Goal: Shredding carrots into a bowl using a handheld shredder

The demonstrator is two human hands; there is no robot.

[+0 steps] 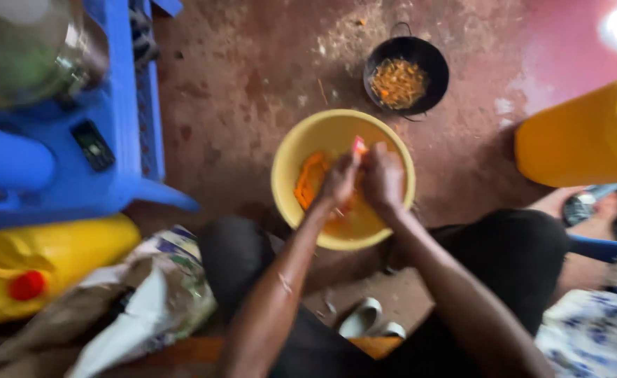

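Note:
A yellow bowl (pixel 291 164) stands on the reddish floor between my knees, with orange carrot pieces (pixel 310 180) and water in it. Both my hands are over the bowl, close together. My left hand (pixel 339 179) and my right hand (pixel 384 178) grip one orange carrot piece (pixel 359 145) whose tip sticks up between them. The picture is blurred, so I cannot tell whether either hand also holds a tool.
A black pan (pixel 434 70) with orange peelings sits beyond the bowl. A blue plastic stool (pixel 123 105) with a phone (pixel 93 145) is at left, yellow jerrycans (pixel 57 259) (pixel 581 140) at both sides, a crumpled sack (pixel 154 294) near my left knee.

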